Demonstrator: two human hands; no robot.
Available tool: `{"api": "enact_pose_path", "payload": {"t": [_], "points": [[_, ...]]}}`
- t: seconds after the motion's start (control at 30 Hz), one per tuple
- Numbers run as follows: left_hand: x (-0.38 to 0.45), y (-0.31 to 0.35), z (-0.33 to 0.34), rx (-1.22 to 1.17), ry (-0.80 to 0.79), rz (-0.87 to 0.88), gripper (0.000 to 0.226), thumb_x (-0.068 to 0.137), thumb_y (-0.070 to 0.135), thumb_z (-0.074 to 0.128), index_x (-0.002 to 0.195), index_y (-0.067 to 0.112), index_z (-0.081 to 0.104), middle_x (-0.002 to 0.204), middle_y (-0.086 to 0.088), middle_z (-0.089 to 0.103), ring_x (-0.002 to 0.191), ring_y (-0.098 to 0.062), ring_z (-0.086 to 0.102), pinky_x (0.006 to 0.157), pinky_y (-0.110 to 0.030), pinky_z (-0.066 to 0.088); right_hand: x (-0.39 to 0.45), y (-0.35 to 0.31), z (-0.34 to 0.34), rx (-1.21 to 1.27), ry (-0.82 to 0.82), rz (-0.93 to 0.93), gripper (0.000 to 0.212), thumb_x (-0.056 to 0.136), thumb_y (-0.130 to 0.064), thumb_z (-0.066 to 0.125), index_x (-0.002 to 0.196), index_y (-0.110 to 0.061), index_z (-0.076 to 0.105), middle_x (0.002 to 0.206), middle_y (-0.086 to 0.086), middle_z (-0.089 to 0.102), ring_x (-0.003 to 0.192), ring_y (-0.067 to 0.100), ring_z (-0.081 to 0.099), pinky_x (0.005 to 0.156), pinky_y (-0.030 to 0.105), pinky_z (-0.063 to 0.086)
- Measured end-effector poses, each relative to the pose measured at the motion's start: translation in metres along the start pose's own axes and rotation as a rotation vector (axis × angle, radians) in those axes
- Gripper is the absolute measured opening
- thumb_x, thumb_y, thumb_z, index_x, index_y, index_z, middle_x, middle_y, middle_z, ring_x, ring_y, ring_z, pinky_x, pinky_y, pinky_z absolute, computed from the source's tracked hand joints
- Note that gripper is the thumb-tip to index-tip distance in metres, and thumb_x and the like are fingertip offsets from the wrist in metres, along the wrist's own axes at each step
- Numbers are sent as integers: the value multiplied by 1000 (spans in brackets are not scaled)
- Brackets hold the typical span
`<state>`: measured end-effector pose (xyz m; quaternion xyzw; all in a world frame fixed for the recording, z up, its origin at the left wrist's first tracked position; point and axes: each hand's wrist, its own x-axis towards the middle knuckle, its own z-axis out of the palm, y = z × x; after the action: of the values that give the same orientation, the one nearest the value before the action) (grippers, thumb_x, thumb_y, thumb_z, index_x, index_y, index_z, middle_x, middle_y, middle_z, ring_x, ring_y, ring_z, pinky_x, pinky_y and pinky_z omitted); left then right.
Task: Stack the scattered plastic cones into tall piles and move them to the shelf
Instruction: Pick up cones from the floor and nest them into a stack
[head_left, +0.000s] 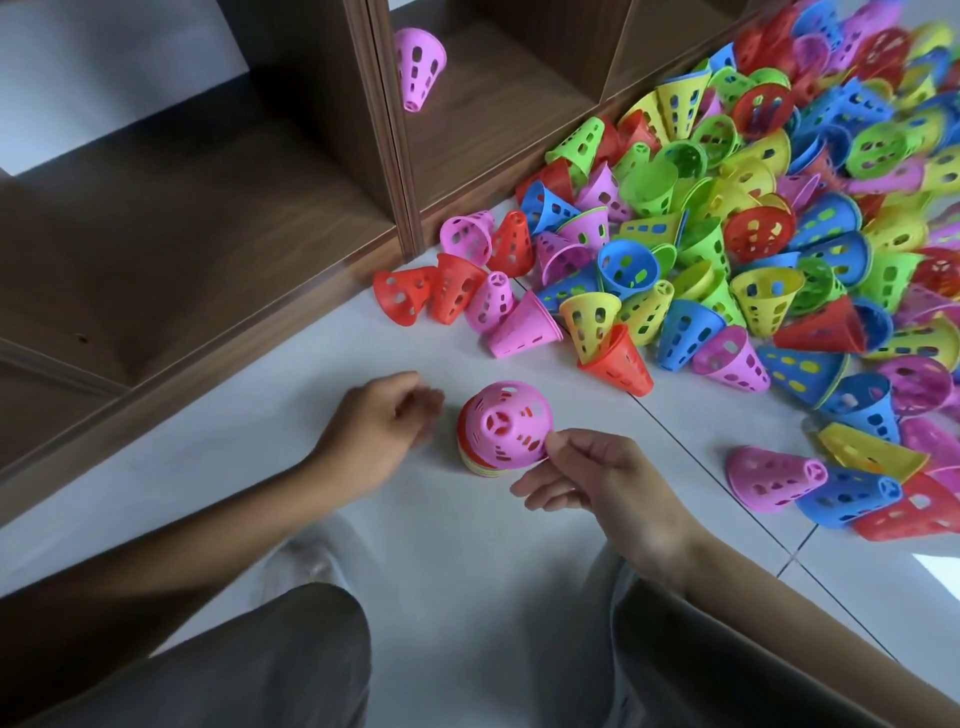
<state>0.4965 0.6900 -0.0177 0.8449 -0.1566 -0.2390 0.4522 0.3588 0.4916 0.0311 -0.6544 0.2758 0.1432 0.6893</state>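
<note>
Barely begun: one short pile (503, 435) started on the floor (426, 519), shelf (208, 208) nearly bare.
Right hand (597, 480) pinching the top pink cone's rim; left hand (376, 421) loosely curled, holding nothing; scattered cones (727, 234) mostly unstacked.

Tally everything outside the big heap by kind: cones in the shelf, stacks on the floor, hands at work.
Cones in the shelf: 1, the pink cone
Stacks on the floor: 1, the pink-topped stack
Hands: 2, the left hand and the right hand
Total: 4
</note>
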Motion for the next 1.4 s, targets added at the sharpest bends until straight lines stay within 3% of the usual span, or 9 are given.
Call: {"api": "enact_pose_path", "payload": {"t": [0.3,0.4,0.57,0.7,0.87,0.93,1.03,1.2,1.4], "points": [[85,32,-21,335,114,283,4,91,23,65,92,19,63,88,10,61,69,-7,57,69,-26,47,21,-2,-26,-275,221,-74,20,97,-10,53,88,-15,70,77,-1,75,70,23,69,74,39,56],[112,38,-22,466,155,351,16,89,18,68,104,19,64,99,12,56,66,-7,51,71,-25,43,44,-9,-34,-338,298,-166,16,96,-10,57,92,-20,69,85,-5,74,66,14,69,68,27,54],[144,36,-18,501,21,395,44,89,3,68,132,3,60,133,-12,59,78,2,43,78,6,25,81,-18,-40,-634,304,-331,20,95,-21,62,114,-27,67,117,-9,61,78,8,65,71,11,44],[158,30,-14,560,24,374,43,86,-2,68,129,-1,62,128,-18,62,108,-31,61,89,-13,34,104,-24,-39,-805,198,-362,34,96,-21,61,131,-21,63,145,-1,46,72,2,59,81,16,40],[151,23,-18,642,90,383,20,81,3,72,100,9,71,105,-8,66,91,-32,63,80,-40,53,116,-22,-37,-882,164,-313,40,97,-23,60,136,-18,58,145,4,48,110,26,63,100,29,42],[141,22,-23,668,131,355,10,84,15,74,93,17,71,95,-1,67,84,-28,63,70,-42,53,116,-19,-37,-890,172,-337,39,96,-19,62,135,-15,59,139,5,53,106,26,64,96,26,42],[123,29,-30,561,201,280,5,85,20,74,90,21,72,84,7,70,77,-18,64,68,-38,53,113,-14,-37,-877,196,-361,37,94,-17,65,131,-16,63,131,3,57,86,18,62,83,20,39],[85,43,-37,138,308,65,7,85,18,74,89,23,73,77,13,71,65,2,62,68,-24,51,102,-6,-39,-706,234,-388,30,92,-15,69,122,-17,70,119,-2,62,107,17,58,91,27,48],[30,69,-42,-371,360,-82,6,89,14,73,94,17,73,87,-6,72,67,-10,63,64,-21,54,78,-7,-47,-399,311,-330,21,89,-9,72,106,-21,75,112,-5,69,97,10,67,90,17,50]]}}
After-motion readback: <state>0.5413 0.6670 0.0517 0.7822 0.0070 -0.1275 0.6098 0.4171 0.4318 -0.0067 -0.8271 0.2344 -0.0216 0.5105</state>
